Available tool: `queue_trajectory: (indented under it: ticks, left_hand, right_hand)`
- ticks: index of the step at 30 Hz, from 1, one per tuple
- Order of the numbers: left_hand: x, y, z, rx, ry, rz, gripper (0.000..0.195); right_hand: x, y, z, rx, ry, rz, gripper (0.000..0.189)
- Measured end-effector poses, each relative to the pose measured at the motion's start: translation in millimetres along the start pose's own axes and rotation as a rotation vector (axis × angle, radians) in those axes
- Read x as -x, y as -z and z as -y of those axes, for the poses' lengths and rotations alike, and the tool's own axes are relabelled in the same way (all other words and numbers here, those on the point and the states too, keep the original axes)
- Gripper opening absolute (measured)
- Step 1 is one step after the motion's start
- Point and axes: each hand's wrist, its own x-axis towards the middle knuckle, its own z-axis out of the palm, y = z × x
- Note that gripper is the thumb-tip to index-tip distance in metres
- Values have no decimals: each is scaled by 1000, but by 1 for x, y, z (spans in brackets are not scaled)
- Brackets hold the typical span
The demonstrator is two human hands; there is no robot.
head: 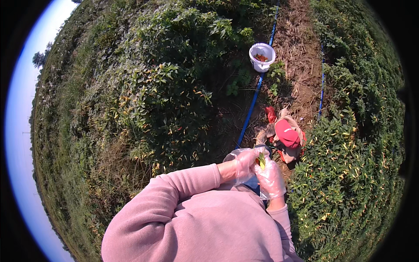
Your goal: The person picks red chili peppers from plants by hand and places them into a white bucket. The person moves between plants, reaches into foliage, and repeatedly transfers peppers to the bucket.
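Note:
My left hand [245, 163] and my right hand [270, 178] meet in front of my waist, both in clear plastic gloves. Between them is a small bunch of peppers and green leaves [262, 161]; yellow-green and a bit of orange-red show. My right hand closes around the bunch from below. The fingers of my left hand touch its side, and their tips are partly hidden, so I cannot tell how they grip. Farther off, a white plastic bucket [262, 67] holds some red peppers [261, 58] at its bottom.
Pepper plants [163, 85] with yellowish fruit grow at the left, and more pepper plants [340, 183] at the right. A blue hose [250, 113] runs along the ground past the bucket. A red cap [287, 133] lies on beige cloth [291, 154] close to my feet, beside red mesh [270, 114].

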Motion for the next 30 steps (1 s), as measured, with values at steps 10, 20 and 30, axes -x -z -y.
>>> queue_trajectory:
  ticks: [10, 20, 30]
  left_hand:
    - [-120, -95, -59, -144, -26, 57, 46]
    - [-128, -88, -165, 6, -249, -124, 30]
    - [-144, -15, -340, 6, -158, -256, 31]
  right_hand:
    - [-133, 140, -58, -61, 4, 227, 44]
    - [-267, 188, -89, -997, -284, 240, 39]
    - [-425, 173, -5, -992, -227, 66, 41]
